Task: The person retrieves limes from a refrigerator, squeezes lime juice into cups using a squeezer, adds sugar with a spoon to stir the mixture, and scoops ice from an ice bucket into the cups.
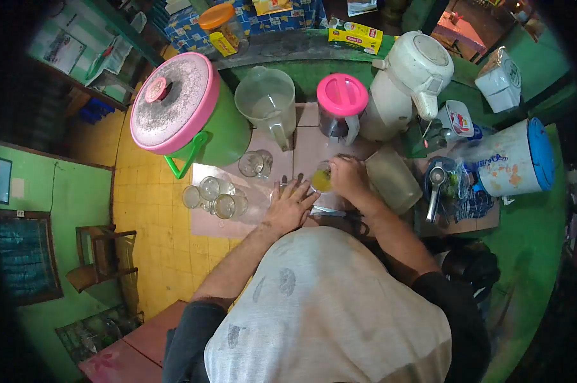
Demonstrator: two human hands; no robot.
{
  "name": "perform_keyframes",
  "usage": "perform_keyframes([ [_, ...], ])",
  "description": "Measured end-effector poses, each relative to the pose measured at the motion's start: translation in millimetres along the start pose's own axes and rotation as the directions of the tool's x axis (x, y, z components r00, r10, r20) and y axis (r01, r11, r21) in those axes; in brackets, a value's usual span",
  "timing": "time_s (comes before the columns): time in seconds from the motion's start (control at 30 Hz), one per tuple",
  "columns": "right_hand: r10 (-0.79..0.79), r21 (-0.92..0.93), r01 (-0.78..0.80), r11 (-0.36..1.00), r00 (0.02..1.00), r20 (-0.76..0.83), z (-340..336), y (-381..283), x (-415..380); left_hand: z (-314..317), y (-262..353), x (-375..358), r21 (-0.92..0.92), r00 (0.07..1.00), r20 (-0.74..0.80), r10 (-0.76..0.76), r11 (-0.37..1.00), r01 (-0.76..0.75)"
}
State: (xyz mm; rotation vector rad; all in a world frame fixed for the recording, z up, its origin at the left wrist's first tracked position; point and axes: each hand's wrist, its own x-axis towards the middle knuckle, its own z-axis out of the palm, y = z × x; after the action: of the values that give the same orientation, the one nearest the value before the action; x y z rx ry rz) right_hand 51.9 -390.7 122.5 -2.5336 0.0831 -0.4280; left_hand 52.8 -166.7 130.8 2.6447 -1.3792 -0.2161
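My left hand [292, 205] lies flat with fingers spread on the pink counter [311, 143], beside a glass with yellow liquid [322, 178]. My right hand [348, 177] is curled next to that glass, touching its right side; its fingers are partly hidden, so its grip is unclear. Several empty glasses [215, 195] stand upside down to the left of my left hand. A single glass [255, 163] stands behind them.
At the back stand a green cooler with pink lid [186, 108], a clear pitcher [268, 102], a pink-lidded jug [341, 105] and a white thermos pot [408, 80]. On the right are a plastic container [392, 180], a blue-lidded bucket [515, 158] and a metal strainer [436, 182].
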Motion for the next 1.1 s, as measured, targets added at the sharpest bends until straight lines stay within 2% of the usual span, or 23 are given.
perform_keyframes([
  [0.03, -0.003, 0.0, 0.003, 1.0, 1.0, 0.001, 2, 1, -1, 1, -1, 0, -0.007, 1.0, 0.001, -0.002, 1.0, 0.002],
  [0.1, 0.122, 0.011, -0.129, 0.992, 0.96, 0.253, 5, 1, -4, 0, -2, -2, -0.014, 1.0, -0.011, 0.005, 1.0, -0.005],
  [0.13, 0.122, 0.011, -0.129, 0.992, 0.959, 0.255, 6, 1, -6, -1, -2, -3, -0.019, 1.0, -0.023, 0.013, 1.0, -0.014],
  [0.2, 0.049, 0.088, -0.052, 0.995, 0.998, 0.041, 1, -2, -5, -1, -1, -3, -0.028, 1.0, -0.029, 0.008, 1.0, -0.009],
  [0.23, 0.047, 0.087, -0.05, 0.995, 0.998, 0.042, -3, -5, -5, 0, -2, -3, -0.034, 0.999, -0.032, 0.005, 0.999, -0.006],
  [0.3, 0.098, -0.107, -0.071, 0.992, 0.957, 0.274, -14, -13, -9, -4, -3, -7, -0.061, 0.999, -0.053, 0.002, 0.998, -0.005],
  [0.33, 0.1, -0.106, -0.073, 0.992, 0.956, 0.277, -17, -15, -11, -8, -4, -10, -0.088, 0.997, -0.073, 0.001, 0.996, -0.008],
  [0.37, 0.031, -0.026, -0.027, 0.999, 0.986, 0.162, -20, -16, -14, -14, -7, -15, -0.089, 0.998, -0.071, 0.001, 0.996, -0.007],
  [0.4, -0.03, 0.049, 0.027, 0.998, 0.999, 0.041, -24, -17, -16, -21, -13, -23, -0.169, 0.988, -0.154, -0.01, 0.986, -0.016],
  [0.43, -0.029, 0.052, 0.026, 0.998, 0.999, 0.044, -32, -18, -18, -25, -19, -30, -0.245, 0.972, -0.235, -0.029, 0.969, -0.03],
  [0.5, -0.186, 0.068, 0.183, 0.981, 0.982, 0.043, -53, -22, -19, -14, -34, -54, -0.299, 0.959, -0.269, -0.089, 0.954, 0.004],
  [0.53, -0.19, 0.073, 0.187, 0.98, 0.981, 0.045, -65, -31, -19, -16, -35, -62, -0.352, 0.942, -0.302, -0.145, 0.935, 0.031],
  [0.63, -0.211, 0.109, 0.208, 0.972, 0.978, 0.011, -84, -56, -22, -7, -32, -80, -0.341, 0.947, -0.287, -0.143, 0.939, 0.038],
  [0.7, -0.256, 0.251, 0.241, 0.938, 0.966, 0.029, -76, -74, -20, 2, -32, -79, -0.337, 0.953, -0.269, -0.142, 0.941, 0.046],
  [0.73, -0.258, 0.251, 0.243, 0.937, 0.966, 0.026, -62, -78, -19, 5, -30, -76, -0.334, 0.937, -0.319, -0.14, 0.942, 0.027],
  [0.8, -0.402, 0.233, 0.363, 0.902, 0.905, 0.143, -17, -74, -23, 9, -31, -72, -0.33, 0.919, -0.37, -0.138, 0.944, 0.008],
  [0.83, -0.404, 0.233, 0.367, 0.901, 0.904, 0.142, -2, -73, -23, 9, -33, -69, -0.35, 0.928, -0.346, -0.14, 0.937, 0.011],
  [0.87, -0.416, 0.156, 0.392, 0.907, 0.891, 0.181, 12, -72, -23, 11, -34, -69, -0.369, 0.936, -0.322, -0.144, 0.929, 0.016],
  [0.9, -0.43, 0.08, 0.423, 0.903, 0.876, 0.219, 23, -71, -21, 13, -34, -68, -0.364, 0.932, -0.33, -0.15, 0.931, 0.021],
  [0.93, -0.444, 0.082, 0.437, 0.896, 0.87, 0.214, 31, -70, -20, 14, -34, -66, -0.339, 0.923, -0.355, -0.148, 0.941, 0.021],
  [1.0, -0.345, 0.048, 0.348, 0.936, 0.882, 0.322, 44, -70, -22, 15, -37, -66, -0.309, 0.911, -0.382, -0.156, 0.951, 0.033],
  [1.03, -0.354, 0.054, 0.357, 0.933, 0.877, 0.324, 51, -69, -21, 17, -36, -67, -0.282, 0.916, -0.382, -0.125, 0.959, 0.013],
  [1.1, -0.222, 0.113, 0.204, 0.972, 0.958, 0.179, 58, -68, -18, 19, -40, -71, -0.242, 0.916, -0.395, -0.071, 0.97, -0.03],
])
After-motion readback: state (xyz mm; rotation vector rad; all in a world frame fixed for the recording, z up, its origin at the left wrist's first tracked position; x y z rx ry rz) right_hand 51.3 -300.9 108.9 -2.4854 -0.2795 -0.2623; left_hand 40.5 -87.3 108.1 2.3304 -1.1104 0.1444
